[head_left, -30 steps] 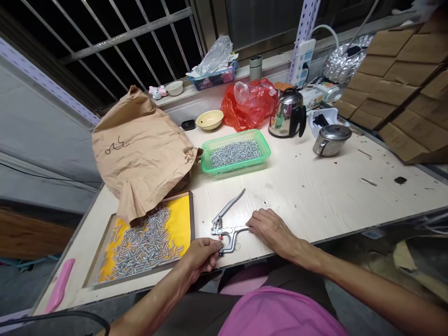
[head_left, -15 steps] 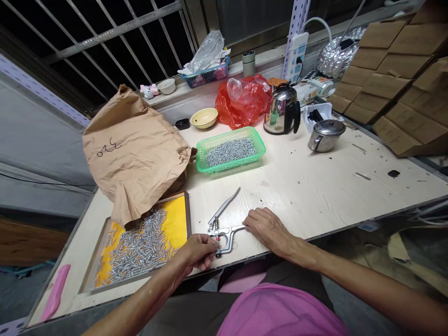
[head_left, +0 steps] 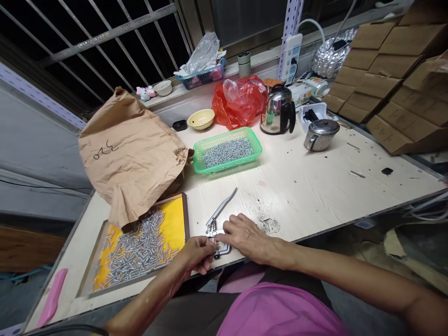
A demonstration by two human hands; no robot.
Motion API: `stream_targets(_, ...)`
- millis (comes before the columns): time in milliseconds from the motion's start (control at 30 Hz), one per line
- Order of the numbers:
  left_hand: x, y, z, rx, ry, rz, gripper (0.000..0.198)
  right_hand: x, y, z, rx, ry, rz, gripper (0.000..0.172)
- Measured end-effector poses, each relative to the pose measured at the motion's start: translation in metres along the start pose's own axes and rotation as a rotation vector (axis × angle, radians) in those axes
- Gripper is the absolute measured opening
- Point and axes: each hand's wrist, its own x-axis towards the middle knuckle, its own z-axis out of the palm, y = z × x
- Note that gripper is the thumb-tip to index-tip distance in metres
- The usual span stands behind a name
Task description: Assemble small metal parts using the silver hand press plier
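Note:
A metal hand press tool lies near the table's front edge, its long lever pointing up and away. My left hand is closed in a pinch at the tool's jaw, holding something too small to make out. My right hand lies over the tool's body, fingers bent and fingertips meeting the left hand at the jaw. Left of the hands stands a wooden-framed yellow tray with several small silver metal pieces.
A brown paper sack slumps over the tray's far end. A green basket of silver pieces sits mid-table, with a kettle, steel pot, red bag and yellow bowl behind. Cardboard boxes are stacked at right.
My right hand has slid left from the tool's handle onto its body, up to the left hand at the jaw. The left hand has stayed pinched there.

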Motion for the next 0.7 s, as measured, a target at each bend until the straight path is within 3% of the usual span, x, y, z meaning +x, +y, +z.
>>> stream_targets(267, -0.002, -0.008, 0.005, -0.069, 0.059, 0.033, 0.050, -0.001, -0.008, 0.019, 0.000, -0.002, 0.014, 0.030)
stream_targets(467, -0.003, -0.011, 0.010, -0.101, 0.111, 0.043, 0.044, -0.003, -0.007, 0.023, 0.040, 0.014, 0.027, 0.025)
stream_targets(700, 0.001, -0.012, 0.007, -0.153, 0.062, -0.034, 0.043, -0.002, 0.000, 0.036, 0.090, 0.082, 0.232, 0.020)
